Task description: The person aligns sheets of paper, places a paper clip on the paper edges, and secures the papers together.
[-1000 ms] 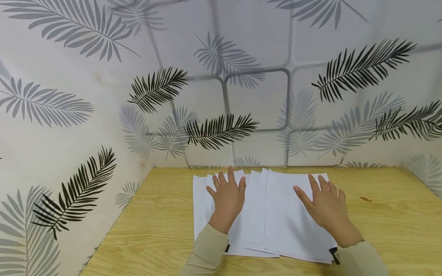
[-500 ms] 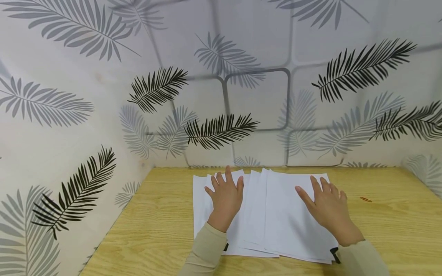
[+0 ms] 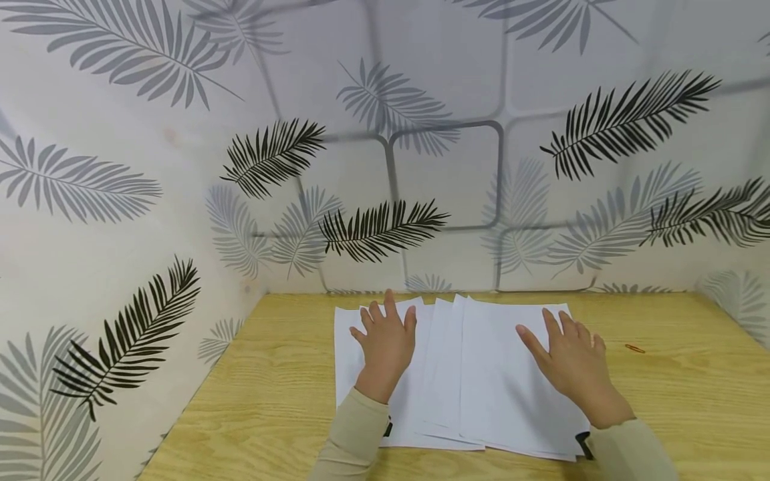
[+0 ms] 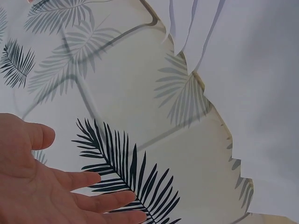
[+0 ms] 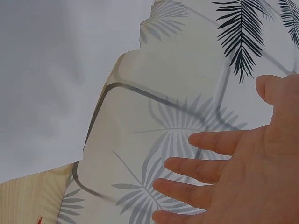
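Observation:
Several white sheets of paper lie fanned out and overlapping on the wooden table. My left hand is over the left part of the sheets with its fingers spread. Over the right part is my right hand, fingers apart and thumb out to the side. Both wrist views show an empty palm: the left hand and the right hand each have straight fingers. Shadow from the right hand falls on the top sheet. The left hand and sleeve hide part of the lower sheets.
An orange-red paper clip lies on the table to the right of the sheets. Behind the table stands a wall with a leaf pattern, and another patterned wall borders the left side.
My left hand has drifted a little to the left over the sheets. The right hand has barely moved, and the papers lie as before.

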The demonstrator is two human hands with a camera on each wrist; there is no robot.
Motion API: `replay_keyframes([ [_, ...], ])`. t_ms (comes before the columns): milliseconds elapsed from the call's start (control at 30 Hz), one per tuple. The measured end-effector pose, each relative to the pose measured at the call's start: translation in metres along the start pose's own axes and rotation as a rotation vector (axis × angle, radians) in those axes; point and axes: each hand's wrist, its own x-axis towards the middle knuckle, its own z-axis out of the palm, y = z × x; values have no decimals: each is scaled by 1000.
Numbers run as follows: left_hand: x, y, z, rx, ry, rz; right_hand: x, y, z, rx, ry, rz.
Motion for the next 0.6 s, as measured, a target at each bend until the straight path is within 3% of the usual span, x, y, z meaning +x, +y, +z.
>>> replay_keyframes([
  [267,4,-5,1,-5,-22,-19,1,2,-1,3,-2,4],
  [600,6,-10,1,-18,30,-6,2,6,-1,2,-17,6],
])
